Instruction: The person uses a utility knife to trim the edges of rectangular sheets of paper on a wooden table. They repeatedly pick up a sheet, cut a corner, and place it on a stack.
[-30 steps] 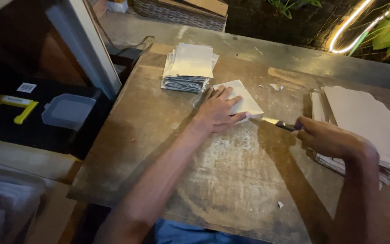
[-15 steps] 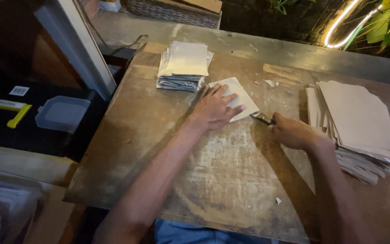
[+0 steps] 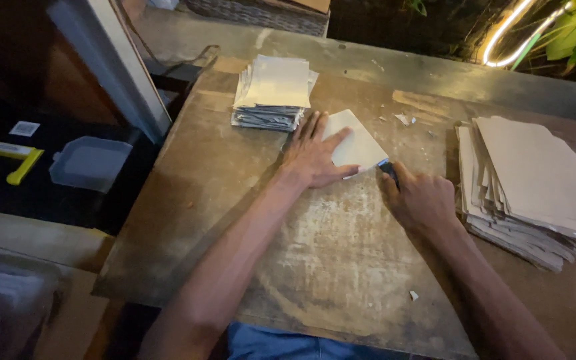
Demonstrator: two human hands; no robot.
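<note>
Gripping a dark-handled cutting tool [image 3: 389, 171] in a closed fist, the right hand [image 3: 420, 200] sits at the near-right edge of the white sheet [image 3: 356, 141] — the left hand [image 3: 316, 155], fingers spread, presses that sheet flat on the worn wooden table [image 3: 341, 267]; beyond it lies a stack of trimmed sheets [image 3: 273, 93], to its right a bigger paper pile [image 3: 535, 180].

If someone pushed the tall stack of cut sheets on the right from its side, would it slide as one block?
Probably not. The stack of sheets is already fanned and uneven at its left edge, so layers would likely shear apart. The sheets look thin and flat, likely floppy singly, though the pile seems fairly heavy. The scuffed wooden table should add drag.
</note>
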